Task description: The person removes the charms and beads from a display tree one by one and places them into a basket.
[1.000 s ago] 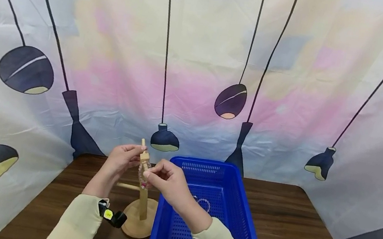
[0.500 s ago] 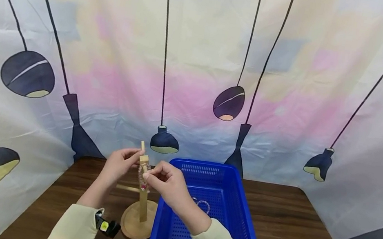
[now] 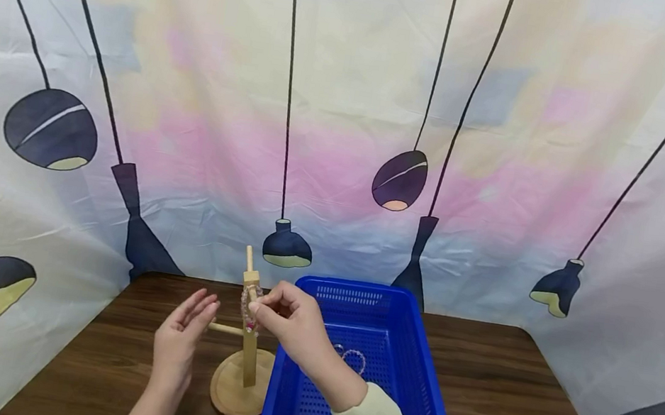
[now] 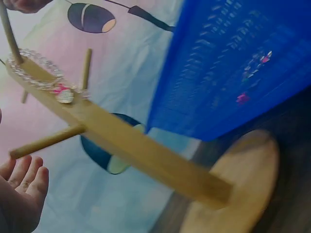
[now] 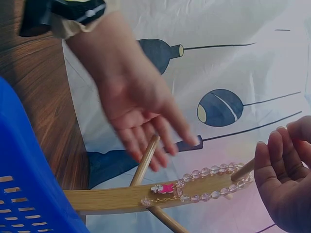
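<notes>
A wooden stand [image 3: 248, 360] with a round base and several side pegs stands on the table. Over one of its upper pegs hangs a bracelet of clear pinkish beads [image 5: 206, 196], with a bright pink and a pale charm at its lower end. My right hand [image 3: 298, 318] pinches the tip of that peg between thumb and fingers. To the left of the stand is my left hand [image 3: 179, 339], palm turned toward it, fingers fairly straight and holding nothing. In the left wrist view the left hand's fingertips are close to a lower peg [image 4: 48, 141]; whether they touch is unclear.
Right beside the stand sits a blue plastic basket [image 3: 431, 387] with perforated walls. Inside lie a beaded bracelet [image 3: 354, 360] and other small jewellery. The table [image 3: 509, 406] is dark wood, with a printed cloth [image 3: 349, 95] hanging behind it.
My left hand has left the top of the stand, moving down and to the left with its fingers spread out. My right hand stays at the peg, and the bracelet hangs where it was.
</notes>
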`<act>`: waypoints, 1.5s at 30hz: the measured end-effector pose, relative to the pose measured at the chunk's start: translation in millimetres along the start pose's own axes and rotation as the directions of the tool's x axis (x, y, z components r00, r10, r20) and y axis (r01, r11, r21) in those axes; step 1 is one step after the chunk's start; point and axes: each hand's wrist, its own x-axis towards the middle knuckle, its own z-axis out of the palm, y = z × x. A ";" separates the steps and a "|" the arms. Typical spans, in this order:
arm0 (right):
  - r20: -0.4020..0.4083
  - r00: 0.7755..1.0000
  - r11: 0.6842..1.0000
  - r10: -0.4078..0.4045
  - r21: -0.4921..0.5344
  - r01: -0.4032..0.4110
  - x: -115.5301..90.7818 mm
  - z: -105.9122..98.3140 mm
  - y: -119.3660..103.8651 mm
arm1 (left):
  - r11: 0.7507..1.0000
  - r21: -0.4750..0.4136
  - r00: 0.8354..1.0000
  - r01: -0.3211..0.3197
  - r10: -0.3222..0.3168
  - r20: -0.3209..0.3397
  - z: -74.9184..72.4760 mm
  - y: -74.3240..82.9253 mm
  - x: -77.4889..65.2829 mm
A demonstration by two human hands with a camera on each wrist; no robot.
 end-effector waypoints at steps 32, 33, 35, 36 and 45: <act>0.047 0.999 0.999 -0.004 -0.037 0.006 0.9 -3.7 -3.5 | 0.987 -0.123 0.993 0.101 -0.107 -0.045 5.7 -32.0 -11.4; 0.052 0.999 0.999 0.001 -0.038 0.001 1.5 -4.2 -3.6 | 0.988 -0.120 0.993 0.098 -0.105 -0.047 5.7 -32.3 -11.5; 0.059 0.998 0.999 0.019 -0.044 -0.016 3.0 -5.5 -4.1 | 0.990 -0.110 0.994 0.092 -0.098 -0.047 5.7 -32.9 -11.6; 0.062 0.998 0.998 0.028 -0.049 -0.025 3.7 -6.2 -4.4 | 0.991 -0.103 0.994 0.088 -0.093 -0.048 5.6 -33.2 -11.6; 0.080 0.991 0.989 0.109 -0.110 -0.100 6.8 -14.4 -9.8 | 0.997 -0.039 0.997 0.069 -0.070 -0.023 3.2 -36.1 -9.3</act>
